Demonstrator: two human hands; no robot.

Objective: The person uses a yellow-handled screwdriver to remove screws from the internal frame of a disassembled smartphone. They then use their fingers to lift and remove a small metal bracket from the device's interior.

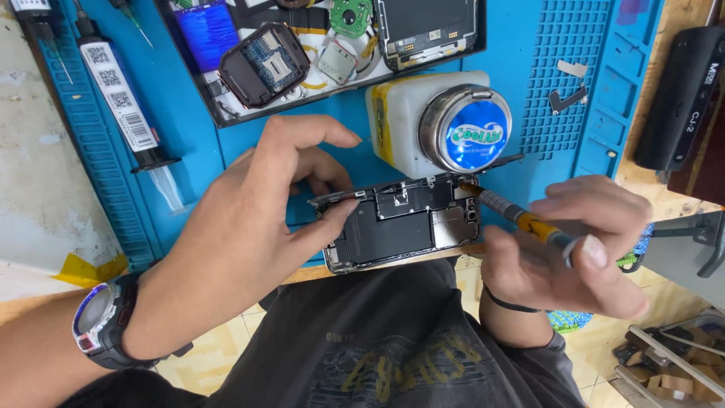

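Phone (404,223), one, opened with its insides showing, lies at the near edge of a blue mat (249,143), just over the table's edge and above the person's dark shirt (393,340). One left hand (257,219) steadies it: the thumb presses the phone's left end, the index finger arches over the far edge, the other fingers curl behind, so the hand is closed lightly on the phone. A watch (102,321) sits on that wrist. One right hand (574,249) pinches one screwdriver (513,215) between thumb and fingers; its tip touches the phone's far right corner, beside the camera block. A thin black band circles the right wrist.

Just beyond the phone stands one white bottle (411,121) with a round metal cap and a blue top, touching or nearly touching the phone's far edge. Farther off, one black tray (325,45) holds loose parts: a dark module with a card slot, a green round board, a blue piece, a second phone frame. At the far left lie two syringes (124,106) on the mat, one large with a white label, one smaller at the corner. Two small metal pieces (568,87) rest on the mat's gridded right part, well apart from the phone. One black device (680,98) lies at the far right
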